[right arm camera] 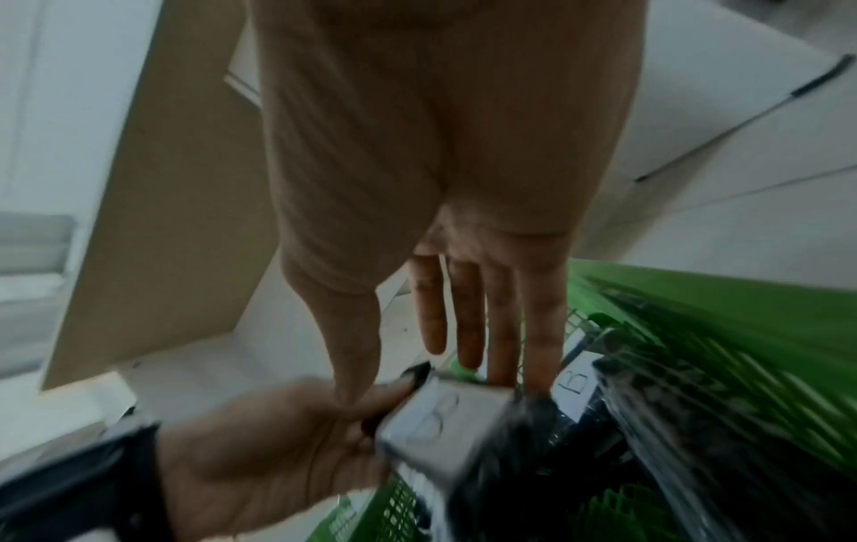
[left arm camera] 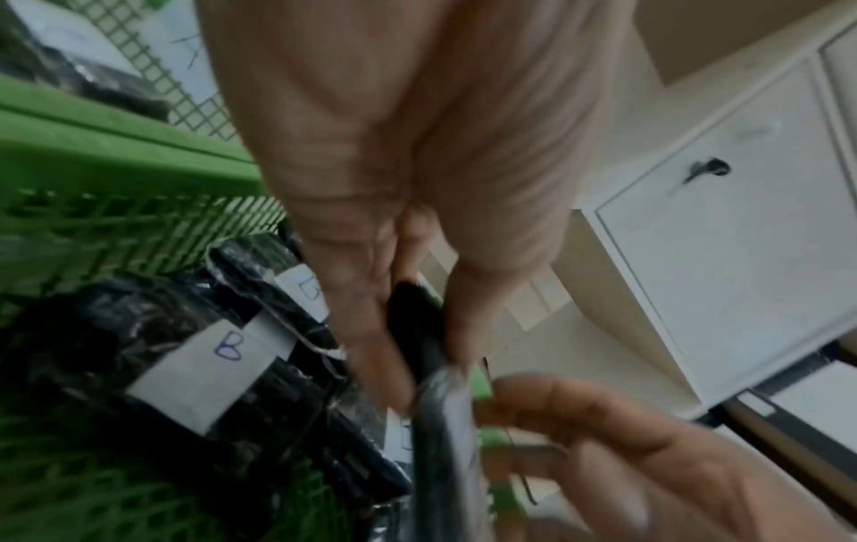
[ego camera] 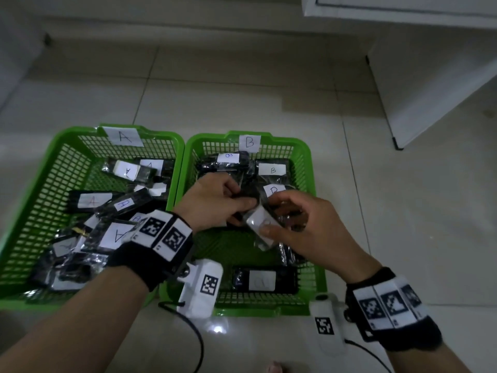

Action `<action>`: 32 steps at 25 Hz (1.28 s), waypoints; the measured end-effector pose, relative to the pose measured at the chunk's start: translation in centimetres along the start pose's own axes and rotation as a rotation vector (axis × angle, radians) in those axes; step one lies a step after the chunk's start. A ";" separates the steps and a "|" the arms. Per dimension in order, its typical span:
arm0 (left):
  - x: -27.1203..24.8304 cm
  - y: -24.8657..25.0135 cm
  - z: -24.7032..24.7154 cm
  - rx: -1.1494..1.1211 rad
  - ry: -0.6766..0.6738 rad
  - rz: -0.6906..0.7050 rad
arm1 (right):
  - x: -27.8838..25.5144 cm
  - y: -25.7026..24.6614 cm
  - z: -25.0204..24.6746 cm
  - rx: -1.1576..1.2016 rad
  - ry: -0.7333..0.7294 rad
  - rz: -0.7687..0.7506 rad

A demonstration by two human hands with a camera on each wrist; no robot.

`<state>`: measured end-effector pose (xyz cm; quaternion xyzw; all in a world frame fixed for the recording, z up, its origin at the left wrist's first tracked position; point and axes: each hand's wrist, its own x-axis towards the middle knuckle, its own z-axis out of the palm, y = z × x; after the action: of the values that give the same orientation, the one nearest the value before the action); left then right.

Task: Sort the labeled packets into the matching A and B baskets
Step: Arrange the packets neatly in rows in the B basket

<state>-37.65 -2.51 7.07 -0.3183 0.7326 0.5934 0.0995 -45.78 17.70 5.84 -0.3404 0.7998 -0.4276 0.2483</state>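
Observation:
Two green baskets stand side by side on the floor: basket A [ego camera: 67,135] on the left, basket B [ego camera: 305,154] on the right. Both hands hover over basket B. My left hand [ego camera: 243,196] pinches the top end of a black packet [ego camera: 259,224] with a white label marked B. My right hand [ego camera: 274,218] holds the same packet lower down, thumb under the label and fingers over it. In the left wrist view the packet [left arm camera: 436,421] shows edge-on below my thumb. In the right wrist view the packet's label [right arm camera: 440,418] faces the camera.
Basket A holds several A-labelled packets [ego camera: 92,201]. Basket B holds B-labelled packets at the back [ego camera: 272,169] and one near the front wall [ego camera: 262,281]. A white cabinet [ego camera: 430,90] stands at the right. Cables [ego camera: 197,337] trail on the tiled floor.

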 end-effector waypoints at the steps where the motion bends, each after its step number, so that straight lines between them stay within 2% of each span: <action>1: -0.1 0.4 0.2 -0.111 0.048 -0.001 | 0.3 -0.3 0.1 -0.092 0.020 -0.085; 3: 0.1 1.2 0.4 -0.302 0.070 0.000 | 1.5 -0.9 0.0 -0.253 0.032 -0.189; 5: 0.8 1.6 0.1 -0.312 0.079 0.057 | 3.5 -1.9 -0.9 -0.352 0.006 -0.154; 6: 1.5 1.5 -0.3 -0.147 0.111 0.124 | 4.7 -2.2 -1.5 -0.395 -0.009 -0.112; 8: 3.0 1.2 -1.7 0.450 0.204 0.273 | 7.5 -2.8 -2.9 -0.575 -0.017 -0.065; 9: 3.7 1.0 -2.1 0.713 0.207 0.303 | 9.0 -2.9 -3.2 -0.687 -0.011 -0.075; 10: 4.4 0.8 -2.3 0.904 0.172 0.298 | 10.5 -3.0 -3.2 -0.779 -0.012 -0.091; 12: 5.5 0.3 -2.4 1.081 0.086 0.261 | 12.7 -2.7 -2.6 -0.868 -0.054 -0.078; 18: 6.3 -1.3 -1.8 1.111 0.135 0.277 | 13.6 -1.0 -1.0 -0.967 -0.185 -0.037; 22: 6.1 -1.1 -1.9 1.100 0.118 0.262 | 13.0 -1.0 -1.3 -0.918 -0.197 -0.008; 25: 5.6 -0.7 -2.0 1.097 0.098 0.261 | 10.8 -2.1 -2.2 -0.858 -0.153 0.023; 28: 4.3 -0.8 -1.0 1.111 0.190 0.395 | 6.5 -2.1 -1.8 -0.904 -0.202 0.068; 30: 3.3 -0.6 0.4 0.971 0.216 0.511 | 3.9 -1.4 -0.7 -1.044 -0.286 0.110; 32: 2.8 -0.7 1.7 0.852 0.187 0.528 | 2.5 -0.5 0.5 -1.155 -0.289 0.096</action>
<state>-39.75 -1.96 4.56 -0.1052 0.9707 0.2160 0.0013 -46.90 15.32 5.79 -0.4385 0.8754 0.1389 0.1484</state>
